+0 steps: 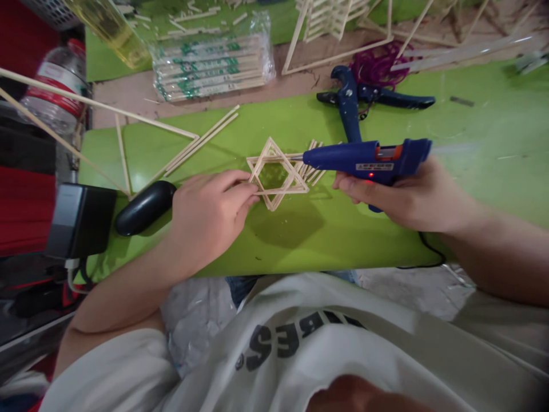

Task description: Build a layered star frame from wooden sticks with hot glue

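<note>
Stick star (282, 192) over the green tabletop (476, 129), pinched along its left side by my left hand (208, 212), has the nozzle (297, 158) at its upper-right corner (contact I can't make out), while right of it my right hand (422, 197) grips the glue gun (351, 156), best kept steady for a small, neat bead.

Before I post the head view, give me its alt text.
A person's right hand points a blue glue gun at a star-shaped frame of thin sticks, held by the left hand over a green tabletop. Blue cutters and plastic-wrapped sticks lie beyond.
</note>
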Tool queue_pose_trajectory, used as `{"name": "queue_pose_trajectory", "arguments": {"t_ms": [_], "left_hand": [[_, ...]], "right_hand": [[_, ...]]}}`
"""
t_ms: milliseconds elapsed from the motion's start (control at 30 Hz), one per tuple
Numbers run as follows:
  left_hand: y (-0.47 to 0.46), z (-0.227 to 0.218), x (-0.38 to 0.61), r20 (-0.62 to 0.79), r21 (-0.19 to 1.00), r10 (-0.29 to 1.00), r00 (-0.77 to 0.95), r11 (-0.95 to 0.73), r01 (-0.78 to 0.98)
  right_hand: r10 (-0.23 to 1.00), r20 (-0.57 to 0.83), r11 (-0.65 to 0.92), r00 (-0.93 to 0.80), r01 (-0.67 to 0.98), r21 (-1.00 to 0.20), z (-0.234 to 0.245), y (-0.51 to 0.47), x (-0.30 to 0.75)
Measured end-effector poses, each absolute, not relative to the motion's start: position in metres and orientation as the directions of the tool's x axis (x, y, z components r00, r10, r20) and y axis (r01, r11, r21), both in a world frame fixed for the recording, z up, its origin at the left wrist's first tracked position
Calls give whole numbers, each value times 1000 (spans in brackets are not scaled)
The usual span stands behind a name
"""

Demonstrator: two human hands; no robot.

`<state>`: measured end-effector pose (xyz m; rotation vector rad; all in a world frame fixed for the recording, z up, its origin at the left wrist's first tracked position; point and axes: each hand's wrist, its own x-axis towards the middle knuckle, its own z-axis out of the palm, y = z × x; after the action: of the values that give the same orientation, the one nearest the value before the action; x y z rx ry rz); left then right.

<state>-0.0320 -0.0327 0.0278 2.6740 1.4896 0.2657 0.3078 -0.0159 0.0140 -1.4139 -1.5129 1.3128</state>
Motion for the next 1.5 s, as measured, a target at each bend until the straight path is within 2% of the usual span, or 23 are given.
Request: {"name": "queue_pose_trajectory", "arguments": {"t_ms": [167,400,833,1233,1500], "left_hand": [[-33,29,-31,124,124,839,529,-542,831],[-34,28,-30,109,161,854,508,-520,839],[-33,24,-28,135,133,852,505,-521,843],[-33,25,-26,126,160,870,477,-493,855],[-32,25,-27,153,90,838,524,-540,837]], "right_hand": [[969,-149,-72,-196,354,-933,16,-15,306],[970,-139,-59,-199,364,-930,15,-15,307],[962,-113,-27,-247,326,-945,14,-7,303],[954,-201,-122,-223,324,-938,1,-4,305],[950,-200,-124,-241,298,-946,2,-3,302]]}}
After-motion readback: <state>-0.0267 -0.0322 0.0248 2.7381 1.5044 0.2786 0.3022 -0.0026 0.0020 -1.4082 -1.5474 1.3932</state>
